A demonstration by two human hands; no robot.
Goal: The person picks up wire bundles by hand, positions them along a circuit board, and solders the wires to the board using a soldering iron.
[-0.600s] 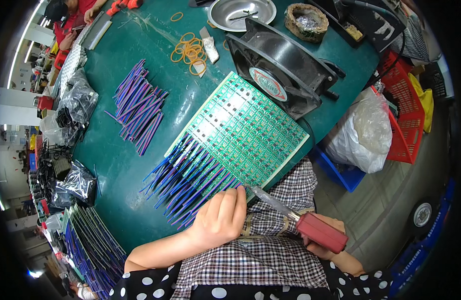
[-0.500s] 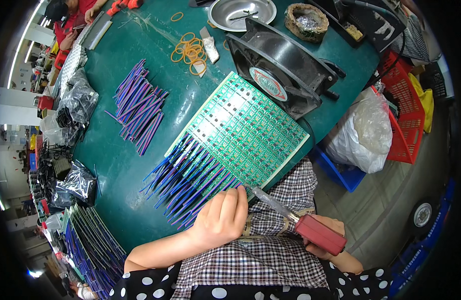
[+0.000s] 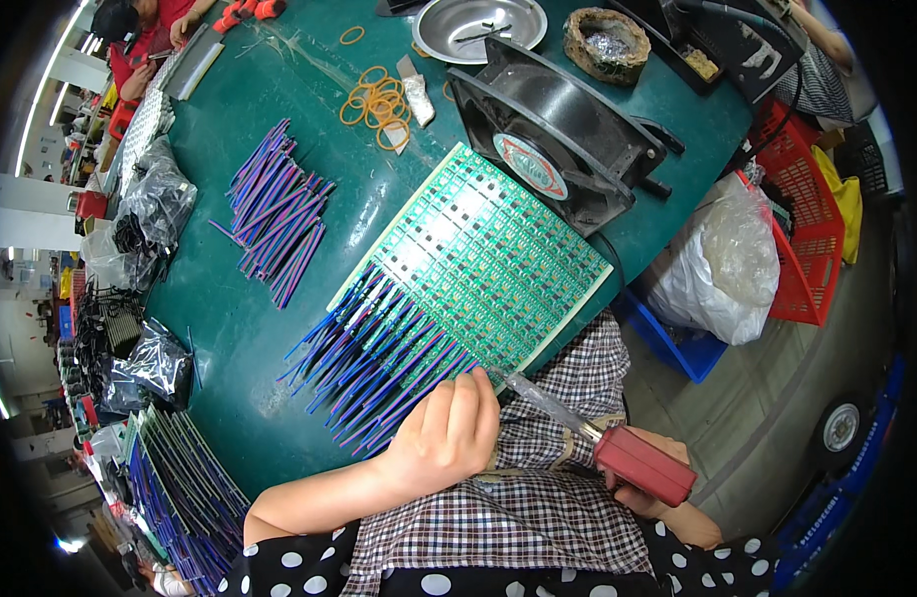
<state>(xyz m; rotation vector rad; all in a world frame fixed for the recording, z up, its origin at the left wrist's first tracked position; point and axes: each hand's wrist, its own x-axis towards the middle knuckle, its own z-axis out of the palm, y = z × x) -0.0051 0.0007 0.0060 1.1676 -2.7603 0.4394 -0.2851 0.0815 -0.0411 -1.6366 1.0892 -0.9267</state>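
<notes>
Your left hand (image 3: pixel 447 436) sits at the near edge of the green circuit panel (image 3: pixel 478 261), fingers curled in a loose fist, resting on the near ends of the blue-purple wires (image 3: pixel 374 358) that fan off the panel's near-left edge. Can't tell if it's pinching 1 of them or just pressing down.

Your right hand (image 3: pixel 649 490) is near-right, over your checked apron (image 3: pixel 538 517), fingers wrapped tight round the red handle of the soldering iron (image 3: pixel 618 453). Its tip points far-left and ends at the panel's near corner, just beside your left fingertips (image 3: pixel 478 383); contact with the board is too small to tell.

The panel lies tilted on the green table (image 3: pixel 240 328), its far-right side just beside the black fan (image 3: pixel 548 134).

Around it:
- loose pile of the same wires (image 3: pixel 277 212), left of the panel, well apart
- orange rubber bands (image 3: pixel 374 99), far side
- round metal dish (image 3: pixel 478 28) and a brown holder with metal wool (image 3: pixel 606 45), far edge
- stack of boards with wires (image 3: pixel 175 478) near-left, plastic bags (image 3: pixel 150 204) along the left edge
- white bag (image 3: pixel 727 264) and red basket (image 3: pixel 807 214) on the floor, right
</notes>
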